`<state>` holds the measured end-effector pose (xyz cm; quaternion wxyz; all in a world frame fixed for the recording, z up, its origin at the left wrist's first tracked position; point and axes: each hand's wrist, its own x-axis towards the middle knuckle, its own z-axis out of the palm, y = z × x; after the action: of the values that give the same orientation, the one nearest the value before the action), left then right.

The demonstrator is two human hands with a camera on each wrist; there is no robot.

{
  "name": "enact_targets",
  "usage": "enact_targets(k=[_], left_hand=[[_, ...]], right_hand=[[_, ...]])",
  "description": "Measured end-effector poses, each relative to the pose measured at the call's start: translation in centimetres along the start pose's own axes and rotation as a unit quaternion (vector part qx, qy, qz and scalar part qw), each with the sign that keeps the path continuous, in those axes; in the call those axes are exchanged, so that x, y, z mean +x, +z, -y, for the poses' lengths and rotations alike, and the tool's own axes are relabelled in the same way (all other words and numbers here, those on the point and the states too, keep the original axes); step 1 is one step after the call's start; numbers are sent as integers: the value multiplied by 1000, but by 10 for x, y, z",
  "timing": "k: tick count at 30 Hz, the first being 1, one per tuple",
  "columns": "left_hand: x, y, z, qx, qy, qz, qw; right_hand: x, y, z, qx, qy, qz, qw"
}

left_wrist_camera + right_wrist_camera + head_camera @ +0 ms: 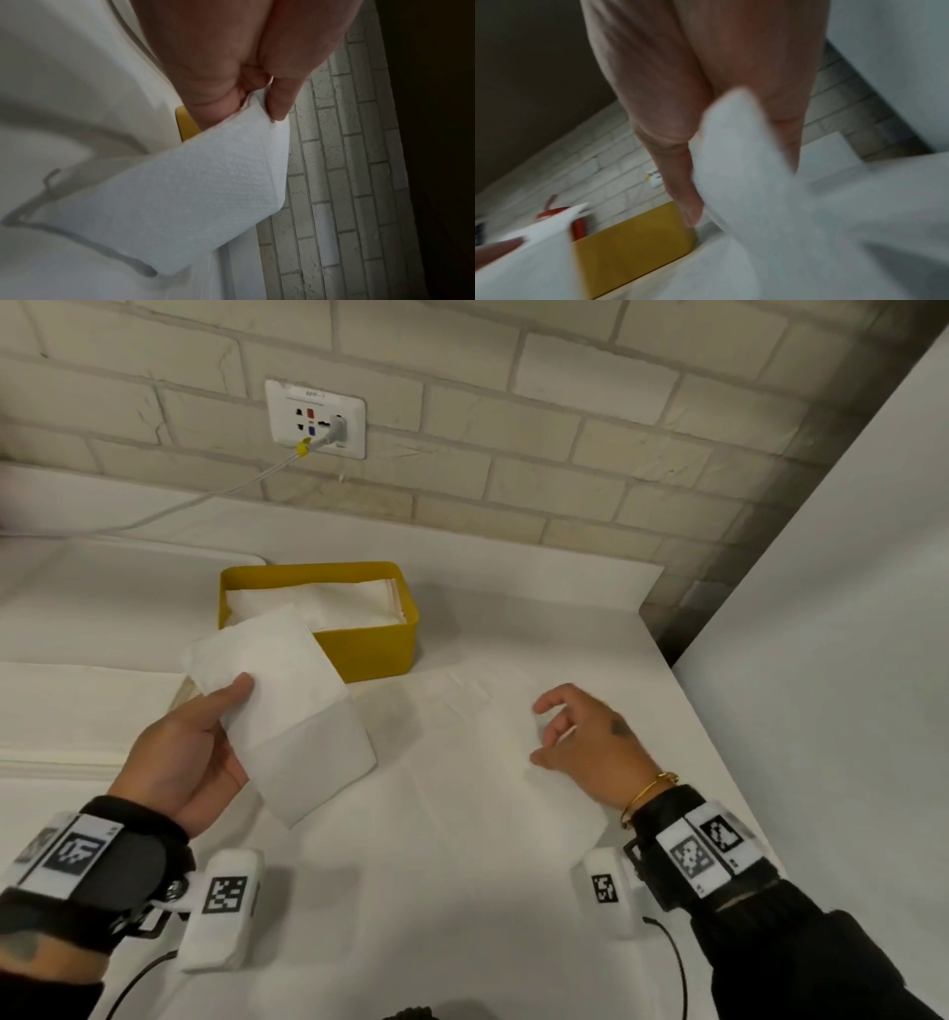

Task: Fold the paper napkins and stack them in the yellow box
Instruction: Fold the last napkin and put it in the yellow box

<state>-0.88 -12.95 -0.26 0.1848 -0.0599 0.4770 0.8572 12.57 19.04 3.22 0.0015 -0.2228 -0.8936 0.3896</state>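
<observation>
My left hand (226,711) holds a folded white napkin (287,711) in the air, thumb on top and fingers underneath, just in front of the yellow box (369,649). The box stands at the back of the white table and has folded napkins (328,603) stacked inside. In the left wrist view the thumb (280,101) pinches the folded napkin (192,192), and a sliver of the box (186,125) shows behind it. My right hand (552,731) has curled fingers at the right edge of a flat napkin (477,752) on the table. The blurred right wrist view shows that napkin's edge (744,172) lifted between thumb and fingers.
A pile of unfolded napkins (77,711) lies at the left of the table. On the brick wall behind is a socket (316,418) with a plugged-in cable. A white panel (821,608) bounds the table on the right. A red object (577,227) stands beyond the box.
</observation>
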Motion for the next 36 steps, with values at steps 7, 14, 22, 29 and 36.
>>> enact_targets(k=[7,14,22,29,36], left_hand=[[1,-1,-3,1,-14,24,1000],[1,3,-8,-12,-17,41,999],[-5,5,-9,-7,-34,66,997],[0,15,-7,39,-42,91,994],[1,35,-11,1,-48,68,997]], right_hand=[[-10,43,9,15,29,77,997],[5,56,-10,-136,147,27,979],[8,55,5,-71,121,13,990],[-12,22,108,296,-113,-5,948],[3,66,139,406,-80,28,910]])
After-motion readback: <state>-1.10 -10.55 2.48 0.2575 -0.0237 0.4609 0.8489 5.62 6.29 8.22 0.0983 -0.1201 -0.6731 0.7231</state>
